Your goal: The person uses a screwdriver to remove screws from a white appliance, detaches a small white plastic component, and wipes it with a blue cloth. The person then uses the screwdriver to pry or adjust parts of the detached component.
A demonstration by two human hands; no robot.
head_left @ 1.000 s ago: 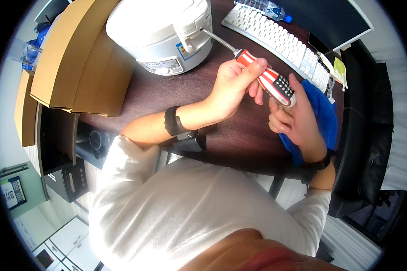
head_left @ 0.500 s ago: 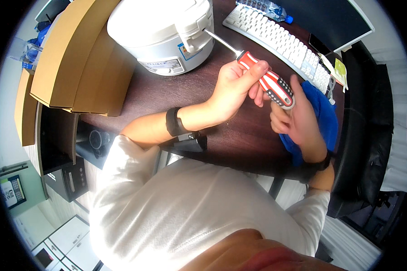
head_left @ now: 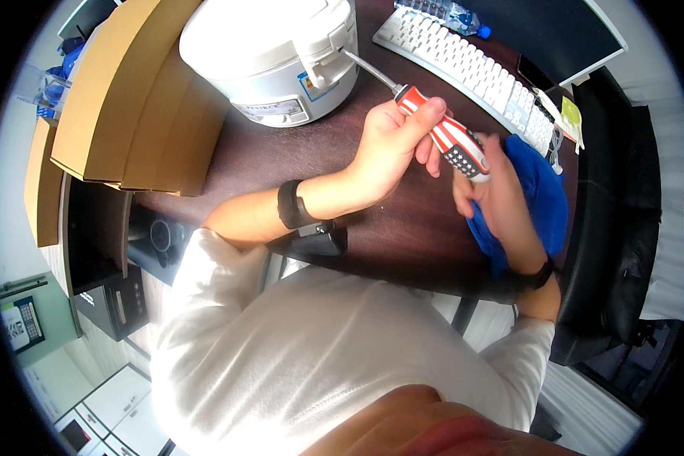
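Note:
A screwdriver (head_left: 454, 141) with a red and white striped handle and a dark star-patterned end slants across the desk. My left hand (head_left: 391, 144) is closed around the front of its handle, thumb on top. Against the butt of the handle, my right hand (head_left: 501, 190) has its thumb and curled fingers on either side, slightly smeared by motion. The metal shaft points up and left, its tip meeting the latch area of a white rice cooker (head_left: 270, 64). What the tip touches there is too small to make out.
Cardboard boxes (head_left: 121, 99) stand left of the cooker. A white keyboard (head_left: 463, 68), a water bottle (head_left: 448, 15) and a monitor (head_left: 555, 34) sit at the far right. Under my right forearm lies a blue cloth (head_left: 543, 197) on the dark desk (head_left: 273, 159).
The screwdriver's handle has rotated, showing more of its starred side. My right hand has shifted a little, turning at the handle's end. My left hand stays nearly in place.

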